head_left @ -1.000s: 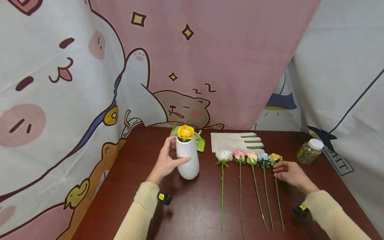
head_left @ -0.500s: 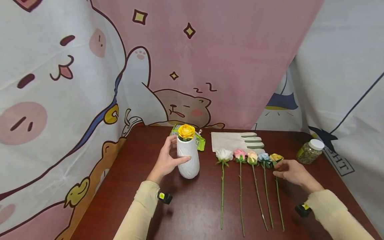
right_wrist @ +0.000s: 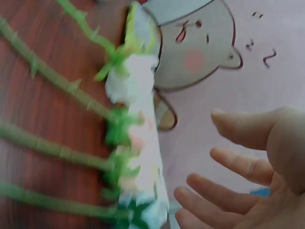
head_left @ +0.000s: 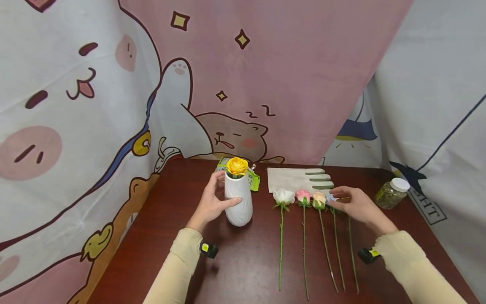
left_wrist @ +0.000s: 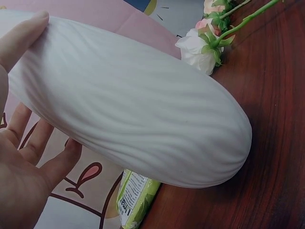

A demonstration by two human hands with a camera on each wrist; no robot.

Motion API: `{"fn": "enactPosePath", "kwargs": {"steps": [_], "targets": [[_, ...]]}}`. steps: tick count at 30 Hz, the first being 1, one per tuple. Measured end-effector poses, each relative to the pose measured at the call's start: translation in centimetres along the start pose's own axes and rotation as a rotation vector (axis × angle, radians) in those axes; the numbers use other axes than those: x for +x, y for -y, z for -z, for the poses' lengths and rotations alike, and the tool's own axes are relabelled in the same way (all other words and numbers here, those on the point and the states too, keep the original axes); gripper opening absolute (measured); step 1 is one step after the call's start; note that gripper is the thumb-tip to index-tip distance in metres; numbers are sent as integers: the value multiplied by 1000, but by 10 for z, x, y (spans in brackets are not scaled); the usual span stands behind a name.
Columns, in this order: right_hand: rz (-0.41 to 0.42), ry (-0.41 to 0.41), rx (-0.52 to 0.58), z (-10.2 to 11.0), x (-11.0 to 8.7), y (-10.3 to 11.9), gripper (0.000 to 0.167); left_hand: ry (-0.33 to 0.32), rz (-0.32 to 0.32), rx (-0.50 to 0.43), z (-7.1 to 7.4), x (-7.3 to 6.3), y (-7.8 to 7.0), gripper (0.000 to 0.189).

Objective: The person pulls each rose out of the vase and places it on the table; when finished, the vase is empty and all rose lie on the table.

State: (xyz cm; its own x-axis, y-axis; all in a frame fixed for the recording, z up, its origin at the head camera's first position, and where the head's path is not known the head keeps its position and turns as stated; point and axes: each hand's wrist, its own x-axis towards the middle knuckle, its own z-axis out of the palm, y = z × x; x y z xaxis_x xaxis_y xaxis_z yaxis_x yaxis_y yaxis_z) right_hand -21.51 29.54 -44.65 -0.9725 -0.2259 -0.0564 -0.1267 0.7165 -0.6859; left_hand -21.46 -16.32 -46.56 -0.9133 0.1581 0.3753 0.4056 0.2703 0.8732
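My left hand [head_left: 210, 202] holds a white ribbed vase [head_left: 239, 209] round its side, thumb across the front. In the left wrist view the vase [left_wrist: 143, 105] leans over the table. A yellow rose [head_left: 237, 166] shows at its mouth. My right hand [head_left: 357, 206] hovers at the blue rose [head_left: 331, 199], fingers spread and holding nothing in the right wrist view. It hides most of the second yellow rose's head; that flower's stem [head_left: 352, 257] shows below. To the left lie a peach rose [head_left: 319, 200], a pink rose [head_left: 303, 196] and a white rose [head_left: 283, 196].
Behind the roses lies a white glove [head_left: 288, 179] with green-edged fingers. A green packet [head_left: 253, 182] sits behind the vase. At the right stands a white-lidded jar [head_left: 391, 195] of greenish bits. Printed cloth [head_left: 296, 84] hangs along the table's back and sides.
My right hand has moved left and up, from the yellow rose at the right end to the blue one. My left hand stays on the vase.
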Motion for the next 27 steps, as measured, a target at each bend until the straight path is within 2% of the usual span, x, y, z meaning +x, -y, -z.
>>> {"fn": "enactPosePath", "kwargs": {"steps": [7,17,22,27], "targets": [[61,87,208,-17,17,40,58,2,8,9,-1,0,2,85],[253,83,486,-54,40,99,53,-5,-21,1,-1,-1,3,84],[333,86,576,-66,50,135,52,-2,-28,3,0,0,2,84],[382,105,608,-76,58,165,50,-3,-9,17,-1,0,3,85]]}}
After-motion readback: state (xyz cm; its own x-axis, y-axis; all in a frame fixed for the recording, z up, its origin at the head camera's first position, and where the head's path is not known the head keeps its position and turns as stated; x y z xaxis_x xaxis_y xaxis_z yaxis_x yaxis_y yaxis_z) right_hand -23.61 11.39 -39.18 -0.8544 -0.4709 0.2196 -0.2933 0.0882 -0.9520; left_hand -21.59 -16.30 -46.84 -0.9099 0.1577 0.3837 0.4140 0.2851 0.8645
